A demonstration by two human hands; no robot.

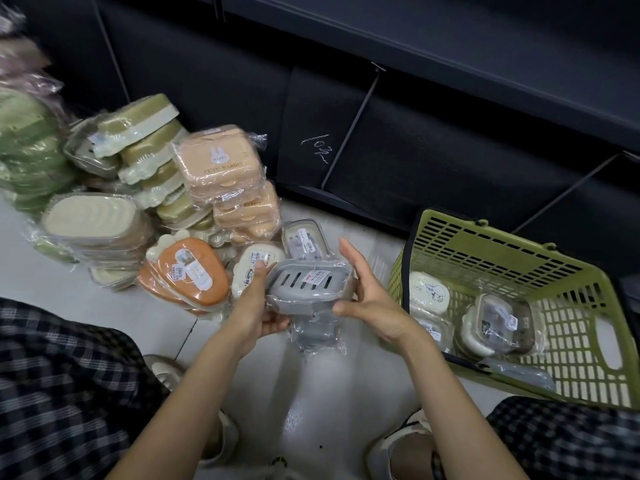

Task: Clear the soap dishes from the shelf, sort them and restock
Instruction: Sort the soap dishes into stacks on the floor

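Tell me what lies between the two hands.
Head view: a grey slotted soap dish in clear wrap, gripped by the left hand; the right hand touches its side.

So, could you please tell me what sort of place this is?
Probably a shop aisle: price-stickered, plastic-wrapped soap dishes piled on the floor, a green shopping basket, and dark empty shelving behind.

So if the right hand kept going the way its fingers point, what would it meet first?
Probably the clear-lidded soap dish standing just beyond the right hand; its fingers point up and away past the held grey soap dish. Depth is unclear.
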